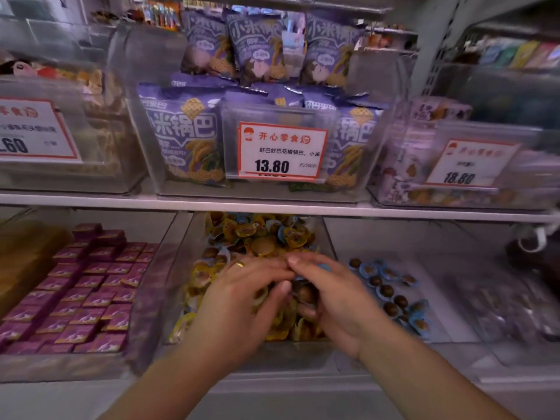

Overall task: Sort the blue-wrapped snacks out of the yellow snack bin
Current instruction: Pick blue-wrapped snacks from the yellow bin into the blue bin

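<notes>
The clear bin point(328, 237) of yellow-wrapped snacks point(266, 234) sits in the middle of the lower shelf. Both my hands are inside it, over the pile. My left hand point(242, 295), with a ring on one finger, lies on the snacks with fingers stretched forward. My right hand point(336, 295) curls round a few round brown snacks; a bit of blue wrapper point(324, 267) shows between its fingers. More blue-wrapped snacks point(391, 289) lie loose in the bin to the right. A few blue wrappers point(242, 219) show among the yellow ones at the back.
Purple boxed snacks point(88, 286) fill the bin on the left. The shelf above point(272, 204) holds bins of purple bags point(181, 131) and a price tag reading 13.80 point(281, 151). A dark object point(533, 253) sits at the far right.
</notes>
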The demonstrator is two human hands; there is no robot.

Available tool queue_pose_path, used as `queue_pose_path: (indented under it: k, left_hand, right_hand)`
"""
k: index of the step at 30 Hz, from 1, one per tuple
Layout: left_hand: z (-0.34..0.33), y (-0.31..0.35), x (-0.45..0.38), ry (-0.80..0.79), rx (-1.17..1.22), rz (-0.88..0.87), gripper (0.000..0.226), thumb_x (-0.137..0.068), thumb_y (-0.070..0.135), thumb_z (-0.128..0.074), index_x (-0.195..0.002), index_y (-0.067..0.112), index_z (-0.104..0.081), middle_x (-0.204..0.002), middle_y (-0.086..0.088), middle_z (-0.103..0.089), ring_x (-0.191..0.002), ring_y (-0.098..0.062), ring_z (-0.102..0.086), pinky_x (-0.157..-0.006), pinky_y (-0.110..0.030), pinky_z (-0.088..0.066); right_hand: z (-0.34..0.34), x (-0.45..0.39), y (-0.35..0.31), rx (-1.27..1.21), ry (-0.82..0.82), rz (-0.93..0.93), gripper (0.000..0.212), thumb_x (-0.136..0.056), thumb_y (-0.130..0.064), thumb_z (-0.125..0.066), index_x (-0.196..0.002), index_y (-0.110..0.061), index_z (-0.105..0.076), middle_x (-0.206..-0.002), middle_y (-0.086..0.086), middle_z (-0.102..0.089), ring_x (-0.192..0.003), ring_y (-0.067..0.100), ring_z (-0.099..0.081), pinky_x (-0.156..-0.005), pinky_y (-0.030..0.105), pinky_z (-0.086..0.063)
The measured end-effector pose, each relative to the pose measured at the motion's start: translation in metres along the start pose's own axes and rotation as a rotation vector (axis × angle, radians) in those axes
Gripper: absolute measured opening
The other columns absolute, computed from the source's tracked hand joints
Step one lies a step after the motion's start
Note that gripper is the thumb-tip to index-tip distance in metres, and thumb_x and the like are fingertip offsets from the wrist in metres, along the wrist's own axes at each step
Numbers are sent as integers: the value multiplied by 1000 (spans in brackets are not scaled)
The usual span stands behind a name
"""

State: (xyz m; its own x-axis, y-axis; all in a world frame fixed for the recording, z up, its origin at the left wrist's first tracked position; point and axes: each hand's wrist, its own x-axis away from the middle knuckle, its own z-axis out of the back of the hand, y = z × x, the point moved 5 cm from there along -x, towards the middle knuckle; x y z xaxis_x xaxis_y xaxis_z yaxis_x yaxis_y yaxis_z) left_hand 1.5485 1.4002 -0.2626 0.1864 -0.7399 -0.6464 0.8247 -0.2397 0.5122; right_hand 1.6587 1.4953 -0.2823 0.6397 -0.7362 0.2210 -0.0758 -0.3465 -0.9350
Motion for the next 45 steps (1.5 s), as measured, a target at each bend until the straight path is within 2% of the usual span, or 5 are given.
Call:
queue_pose_path:
  k: [11,19,28,38,45]
  left_hand:
    - [-51,-14,-9,-275,-280,50,41,-97,46,-45,-129,27,-62,-148,7,-47,-140,-18,-41,-109,-47,-41]
    - [-65,-32,-21,-422,-457,89,64,-94,66,-20,-150,38,-35,-161,13,-25,-152,-12,-11,-124,-43,-12]
    - [-43,-38,-11,-484,-503,179,57,-96,63,-24,-139,35,-50,-138,11,-53,-127,-16,-49,-107,-39,-39]
    - [9,-61,23,-321,-529,335,49,-100,59,-30,-136,34,-50,-136,6,-53,-126,-22,-50,-106,-40,-38]
    - [18,-62,17,-201,-295,362,43,-100,45,-43,-137,25,-50,-141,1,-48,-127,-22,-46,-105,-36,-39]
  right_hand:
    - [158,-18,-30,466,508,144,8,-93,-12,-66,-100,-12,-70,-88,14,-70,-58,14,-66,-46,20,-50]
    - [179,-63,-37,535,475,230,21,-95,-14,-56,-106,-20,-73,-113,2,-73,-111,17,-64,-95,31,-48]
    - [46,-29,-47,1058,107,697,39,-90,-33,-49,-125,-26,-65,-120,-3,-68,-110,11,-61,-95,25,-49]
    - [-11,-147,-30,1888,-3,232,73,-86,-66,-49,-149,-34,-33,-157,10,-34,-141,34,-37,-116,50,-27]
    - [-35,-136,-1,1634,-53,492,56,-92,-51,-59,-139,-21,-48,-138,13,-54,-123,32,-53,-95,34,-42]
